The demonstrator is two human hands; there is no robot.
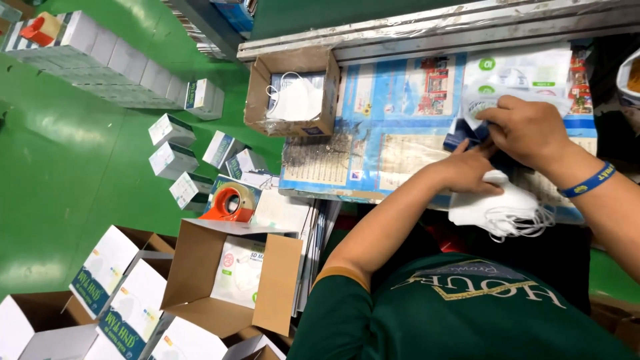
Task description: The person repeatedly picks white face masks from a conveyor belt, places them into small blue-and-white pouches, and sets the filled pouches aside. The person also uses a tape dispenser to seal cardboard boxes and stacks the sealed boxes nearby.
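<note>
Leftmost, a cardboard box point(291, 93) of white masks sits on the tabletop point(400, 127). Next, the left hand point(470, 170) presses flat on a stack of masks point(500, 203), soft, light and floppy, best pinched at the folded edge. Rightmost, the right hand point(527, 130) grips a clear pouch point(513, 77).

Bright, even overhead light fills the scene, throwing pale glare patches on the glossy green floor point(60, 147) and a sheen along the metal rail point(433, 27), shadows staying soft and short, while wide-angle distortion bends the edges and fine print looks slightly soft.
</note>
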